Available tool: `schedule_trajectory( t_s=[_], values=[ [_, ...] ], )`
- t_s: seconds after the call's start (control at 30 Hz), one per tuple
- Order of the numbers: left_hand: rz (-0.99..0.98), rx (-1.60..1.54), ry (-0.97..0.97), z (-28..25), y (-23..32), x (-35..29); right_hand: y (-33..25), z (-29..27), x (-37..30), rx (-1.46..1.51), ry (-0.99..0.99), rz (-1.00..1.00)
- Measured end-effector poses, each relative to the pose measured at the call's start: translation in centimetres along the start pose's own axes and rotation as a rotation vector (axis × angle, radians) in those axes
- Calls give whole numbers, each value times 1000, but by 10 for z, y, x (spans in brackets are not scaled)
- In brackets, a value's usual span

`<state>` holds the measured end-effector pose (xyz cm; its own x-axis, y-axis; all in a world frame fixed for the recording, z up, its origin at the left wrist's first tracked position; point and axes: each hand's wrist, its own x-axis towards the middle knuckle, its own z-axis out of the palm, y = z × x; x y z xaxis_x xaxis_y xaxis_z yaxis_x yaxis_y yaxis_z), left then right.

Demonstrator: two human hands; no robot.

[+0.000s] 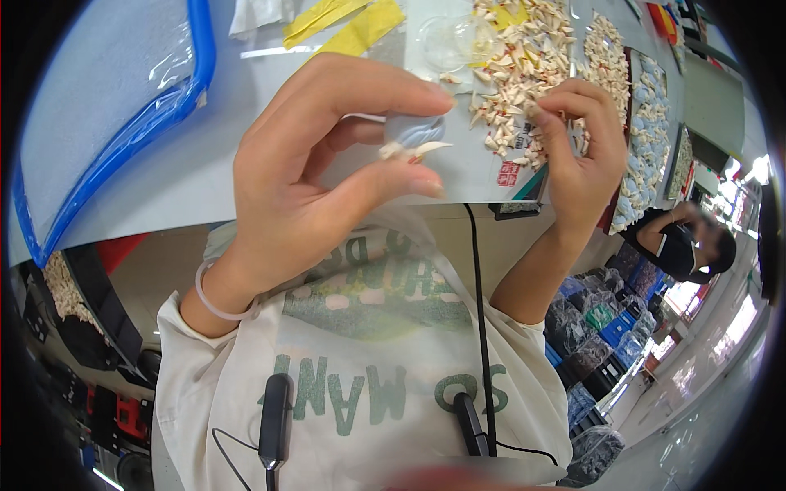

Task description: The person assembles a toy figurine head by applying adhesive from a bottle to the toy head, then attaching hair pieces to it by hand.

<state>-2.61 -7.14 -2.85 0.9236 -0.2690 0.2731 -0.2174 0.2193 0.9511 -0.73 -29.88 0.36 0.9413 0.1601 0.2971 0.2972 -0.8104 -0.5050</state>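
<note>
Between the thumb and fingers of my left hand is a small light-blue and cream moulded piece, with a pointed cream tip sticking out to the right. My right hand is over the near right edge of a heap of small cream pointed pieces, some touched with red. Its thumb and forefinger are pinched together; whatever they hold, if anything, is too small to make out. The two hands are apart, both above the white table.
A blue-rimmed tray lies at the left. Yellow strips and a clear round dish are at the back. On the right, a board carries rows of blue and cream pieces. A black cable hangs before me; another person sits far right.
</note>
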Motion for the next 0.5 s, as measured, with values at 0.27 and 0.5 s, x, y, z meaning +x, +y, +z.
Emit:
schedule_trajectory(
  t_s=[0.27,0.5],
  values=[
    [-55,-116,-14,-1,-1,0,4,-1,-7,226,207,97],
    [-73,-213,-11,-3,-1,-1,16,1,-6,197,221,43]
  ],
)
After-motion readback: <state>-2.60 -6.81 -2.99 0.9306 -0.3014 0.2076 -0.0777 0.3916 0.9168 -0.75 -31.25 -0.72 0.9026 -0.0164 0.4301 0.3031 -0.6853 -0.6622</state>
